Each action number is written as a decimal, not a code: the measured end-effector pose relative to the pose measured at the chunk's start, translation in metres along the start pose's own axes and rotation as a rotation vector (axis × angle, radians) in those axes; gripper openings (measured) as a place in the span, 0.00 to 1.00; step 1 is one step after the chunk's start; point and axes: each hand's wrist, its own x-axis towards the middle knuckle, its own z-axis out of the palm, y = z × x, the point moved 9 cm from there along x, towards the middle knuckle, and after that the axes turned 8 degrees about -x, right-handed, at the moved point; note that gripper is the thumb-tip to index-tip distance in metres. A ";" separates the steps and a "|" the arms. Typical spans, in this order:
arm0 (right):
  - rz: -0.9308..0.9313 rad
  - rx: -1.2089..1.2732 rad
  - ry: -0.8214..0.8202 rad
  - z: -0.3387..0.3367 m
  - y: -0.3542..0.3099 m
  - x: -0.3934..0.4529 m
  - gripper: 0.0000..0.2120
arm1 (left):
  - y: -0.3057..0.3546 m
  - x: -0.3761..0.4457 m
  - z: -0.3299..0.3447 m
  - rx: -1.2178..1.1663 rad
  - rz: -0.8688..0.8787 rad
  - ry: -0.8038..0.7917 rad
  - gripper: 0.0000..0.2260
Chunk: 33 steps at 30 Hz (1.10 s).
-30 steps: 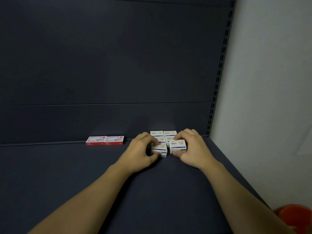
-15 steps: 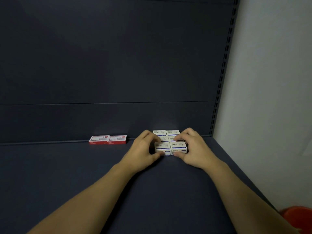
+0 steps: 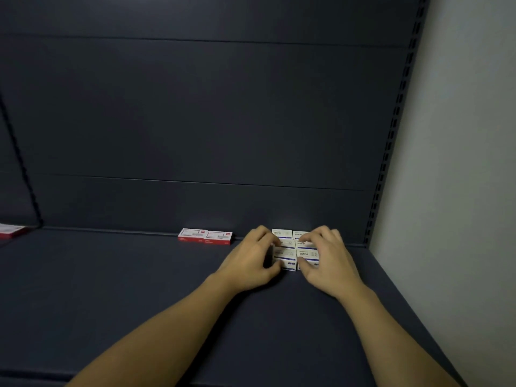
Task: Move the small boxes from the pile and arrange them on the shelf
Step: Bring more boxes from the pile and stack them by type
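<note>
We open on the dark shelf (image 3: pixel 139 289), a broad flat deck running back to a dark panelled back wall (image 3: pixel 195 121), with a slotted upright (image 3: pixel 391 135) at the right corner and a pale side wall (image 3: pixel 460 163) beyond it. Both our bare forearms reach in from the bottom edge toward the far right of the shelf. There our left hand (image 3: pixel 248 263) sits at the left side of the white boxes (image 3: pixel 294 248), fingers (image 3: pixel 262 236) curled over the top of the block and thumb tucked against its near face, so we grip the left front box. Our right hand (image 3: pixel 329 261) mirrors it on the other side, fingers curled over the top and thumb on the near face, gripping the right front box. The white boxes with blue print lie flat on the shelf right against the back wall, packed in two columns that touch each other, a few rows deep; the exact count is hard to read under our fingers. Just left of them, apart from our left hand, two red-and-white boxes (image 3: pixel 205 236) lie side by side, touching, along the back wall. At the far left edge, another red-edged item (image 3: pixel 11 231) is only partly in view.
</note>
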 end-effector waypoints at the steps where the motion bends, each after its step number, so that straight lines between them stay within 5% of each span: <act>1: 0.006 -0.010 0.000 -0.001 -0.002 0.000 0.18 | 0.002 -0.001 -0.006 0.055 0.000 -0.007 0.17; 12: -0.037 -0.213 -0.216 -0.015 -0.092 0.022 0.20 | -0.051 -0.071 -0.151 0.467 -0.355 0.020 0.15; 33: -0.322 -0.085 -0.337 0.065 -0.490 -0.009 0.21 | -0.174 -0.382 -0.408 0.559 -0.738 0.078 0.13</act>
